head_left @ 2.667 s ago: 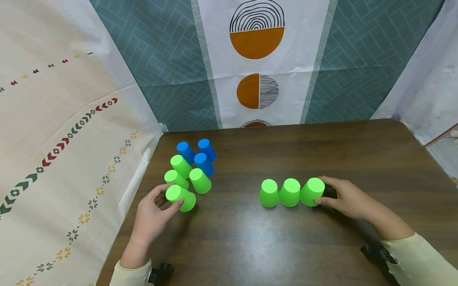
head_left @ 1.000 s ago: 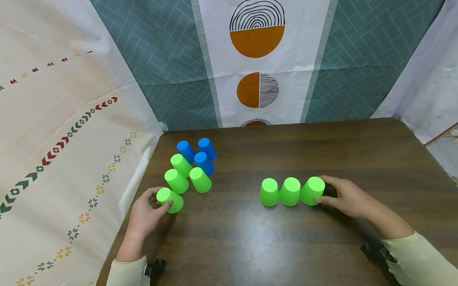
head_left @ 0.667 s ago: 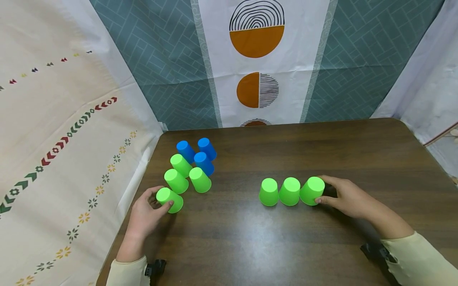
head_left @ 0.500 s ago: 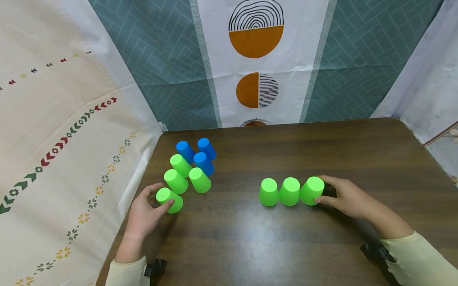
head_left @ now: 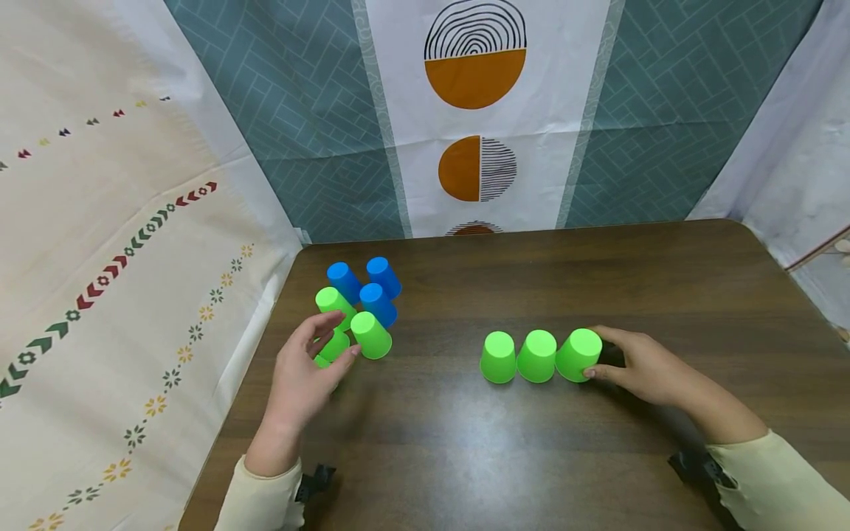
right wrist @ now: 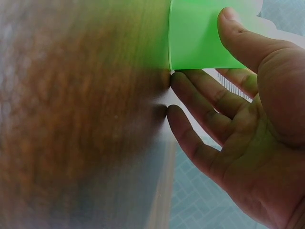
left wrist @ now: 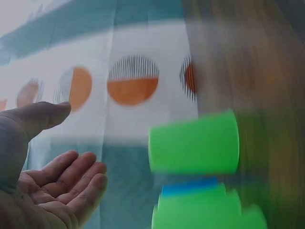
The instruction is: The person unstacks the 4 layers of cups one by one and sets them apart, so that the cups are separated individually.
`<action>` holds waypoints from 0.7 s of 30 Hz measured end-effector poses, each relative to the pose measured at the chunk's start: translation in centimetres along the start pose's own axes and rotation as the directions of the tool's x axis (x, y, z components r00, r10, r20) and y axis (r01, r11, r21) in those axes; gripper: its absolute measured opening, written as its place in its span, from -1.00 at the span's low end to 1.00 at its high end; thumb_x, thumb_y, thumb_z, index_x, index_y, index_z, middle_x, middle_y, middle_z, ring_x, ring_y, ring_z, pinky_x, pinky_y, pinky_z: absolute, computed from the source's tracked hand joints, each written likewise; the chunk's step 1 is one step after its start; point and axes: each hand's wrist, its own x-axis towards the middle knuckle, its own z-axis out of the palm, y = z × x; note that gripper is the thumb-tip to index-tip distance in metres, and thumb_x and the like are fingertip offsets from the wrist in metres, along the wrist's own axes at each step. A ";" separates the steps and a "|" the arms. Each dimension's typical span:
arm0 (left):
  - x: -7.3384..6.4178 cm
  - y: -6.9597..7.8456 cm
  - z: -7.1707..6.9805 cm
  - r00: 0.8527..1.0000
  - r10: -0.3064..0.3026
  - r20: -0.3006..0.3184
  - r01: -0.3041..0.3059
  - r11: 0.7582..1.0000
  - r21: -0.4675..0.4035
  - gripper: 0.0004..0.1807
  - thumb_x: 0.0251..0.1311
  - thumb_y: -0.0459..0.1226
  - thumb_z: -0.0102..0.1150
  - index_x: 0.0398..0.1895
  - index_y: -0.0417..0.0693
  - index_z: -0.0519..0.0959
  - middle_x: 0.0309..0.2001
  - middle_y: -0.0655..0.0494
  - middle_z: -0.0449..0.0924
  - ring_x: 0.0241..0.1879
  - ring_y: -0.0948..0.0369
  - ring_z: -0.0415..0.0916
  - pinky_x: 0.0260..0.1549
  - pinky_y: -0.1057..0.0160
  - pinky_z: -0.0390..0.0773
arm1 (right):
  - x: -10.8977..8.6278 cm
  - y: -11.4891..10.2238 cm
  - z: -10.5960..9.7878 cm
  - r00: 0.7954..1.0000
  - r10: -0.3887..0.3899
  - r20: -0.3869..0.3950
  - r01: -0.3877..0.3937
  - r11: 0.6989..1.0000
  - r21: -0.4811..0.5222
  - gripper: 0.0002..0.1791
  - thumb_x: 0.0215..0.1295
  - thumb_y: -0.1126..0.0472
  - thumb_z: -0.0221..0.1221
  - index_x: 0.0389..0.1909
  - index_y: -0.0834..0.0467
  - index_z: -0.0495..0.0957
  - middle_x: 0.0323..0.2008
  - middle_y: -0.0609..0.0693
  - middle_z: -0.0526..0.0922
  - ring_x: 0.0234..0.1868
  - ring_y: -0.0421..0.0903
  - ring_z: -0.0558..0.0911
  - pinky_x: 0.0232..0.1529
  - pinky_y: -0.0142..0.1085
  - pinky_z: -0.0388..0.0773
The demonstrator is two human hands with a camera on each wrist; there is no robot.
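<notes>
Upside-down green cups stand on the table in two places. On the left, my left hand [head_left: 302,380] hovers with thumb and fingers spread, nothing between them. Its fingertips come close to a green cup [head_left: 370,336] and overlap others behind it, partly hiding the nearest ones. The left wrist view shows the palm open, apart from a green cup [left wrist: 194,144]. On the right, my right hand [head_left: 647,365] holds the end green cup [head_left: 579,355] of a row of three, thumb on the near side and fingers behind. The right wrist view shows the thumb against that cup [right wrist: 198,40].
Several blue cups [head_left: 383,278] stand upside down behind the left green ones. Two more green cups, the left one [head_left: 498,358] and the middle one [head_left: 537,357], stand beside the held cup. The brown wooden table [head_left: 451,442] ends at hanging cloths [head_left: 319,147].
My left hand has let go of the nearest green cup, which it earlier shifted left and towards me, and has moved up and right. The right hand has stayed on its cup.
</notes>
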 end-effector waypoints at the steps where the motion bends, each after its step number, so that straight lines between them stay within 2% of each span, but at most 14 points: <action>1: 0.2 0.3 0.7 1.000 0.014 0.019 -0.014 1.000 -0.012 -0.37 0.17 -0.33 0.56 0.30 -0.17 0.53 0.27 0.03 0.60 0.30 0.07 0.55 0.30 0.22 0.49 | 0.0 0.0 0.0 1.000 0.002 0.002 -0.002 1.000 0.001 -0.39 0.27 -0.09 0.45 0.28 0.04 0.56 0.10 -0.11 0.70 0.24 0.18 0.62 0.21 0.27 0.51; 5: 0.7 1.6 3.7 0.993 0.053 0.104 -0.048 0.998 -0.047 -0.35 0.16 -0.32 0.57 0.32 -0.12 0.52 0.27 0.05 0.61 0.29 0.05 0.56 0.30 0.03 0.52 | 0.0 0.0 0.0 1.000 0.005 0.004 -0.005 1.000 0.000 -0.37 0.28 -0.08 0.45 0.29 0.06 0.55 0.12 -0.07 0.70 0.25 0.20 0.61 0.20 0.30 0.50; 9: 1.2 2.9 6.6 0.979 0.074 0.190 -0.071 0.997 -0.025 -0.35 0.17 -0.27 0.57 0.33 -0.05 0.53 0.26 0.11 0.61 0.29 0.07 0.56 0.28 -0.05 0.54 | 0.0 0.0 0.1 1.000 0.010 0.000 -0.010 1.000 -0.003 -0.37 0.26 -0.06 0.48 0.29 0.06 0.56 0.12 -0.08 0.70 0.24 0.19 0.62 0.20 0.28 0.52; 14: 1.6 3.9 9.5 0.957 0.094 0.273 -0.101 0.995 0.012 -0.36 0.19 -0.24 0.56 0.32 -0.04 0.52 0.27 0.14 0.58 0.30 0.13 0.55 0.29 0.02 0.54 | 0.0 0.1 0.1 1.000 0.010 0.004 -0.010 1.000 -0.001 -0.36 0.26 -0.06 0.47 0.29 0.06 0.56 0.12 -0.07 0.70 0.24 0.19 0.62 0.20 0.28 0.52; 21: 1.7 3.9 12.8 0.921 0.123 0.370 -0.134 0.991 0.003 -0.32 0.19 -0.22 0.56 0.36 -0.07 0.48 0.30 0.10 0.56 0.33 0.16 0.51 0.30 0.14 0.52 | 0.0 0.1 -0.1 1.000 0.014 0.013 -0.014 1.000 0.003 -0.36 0.28 -0.10 0.45 0.30 0.07 0.55 0.12 -0.06 0.70 0.24 0.20 0.62 0.20 0.30 0.50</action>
